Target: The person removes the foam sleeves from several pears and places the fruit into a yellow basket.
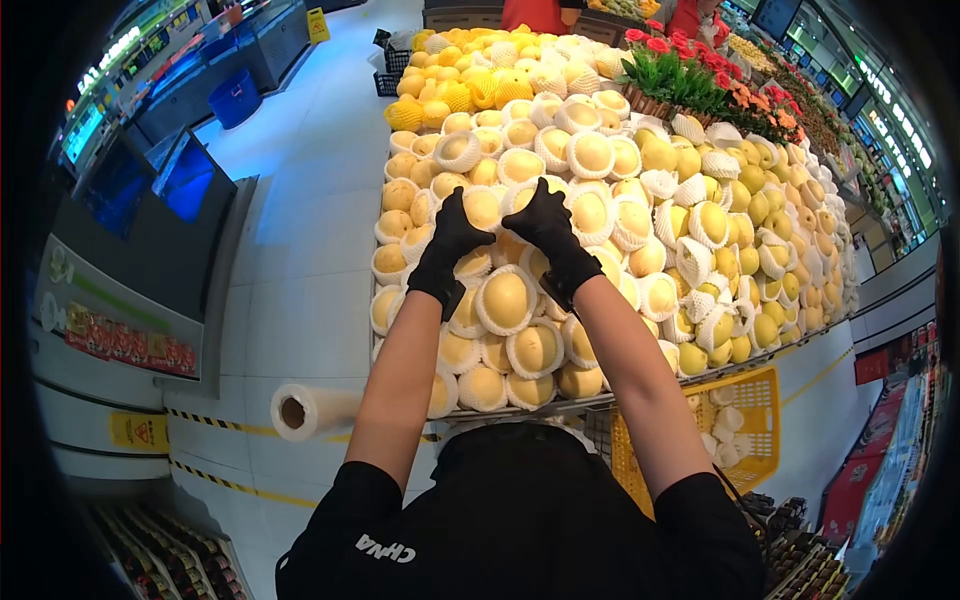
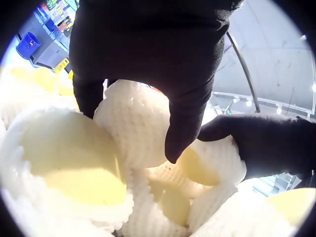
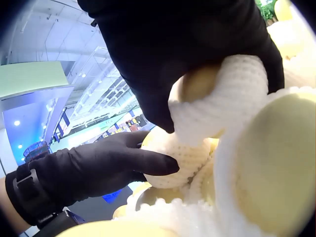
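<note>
In the head view, both black-gloved hands reach into a heap of round yellow fruit in white foam net sleeves. The left hand [image 1: 450, 245] curls its fingers and thumb round one netted fruit [image 2: 136, 121]; its far fingers are partly hidden. Close beside it, the right hand [image 1: 550, 235] grips another netted fruit [image 3: 222, 101], whose bare yellow-brown top shows beneath the palm. The two hands face each other, thumbs inward. A large netted fruit [image 2: 74, 155] lies just below the left hand, and another [image 3: 276, 158] lies below the right hand.
Yellow-netted fruit [image 1: 485, 88] lies at the far end of the display, and greener fruit [image 1: 710, 222] on its right. Potted flowers [image 1: 680, 75] stand at the back. A plastic film roll [image 1: 325, 412] sits by the near left corner, a yellow crate [image 1: 765, 425] at the near right.
</note>
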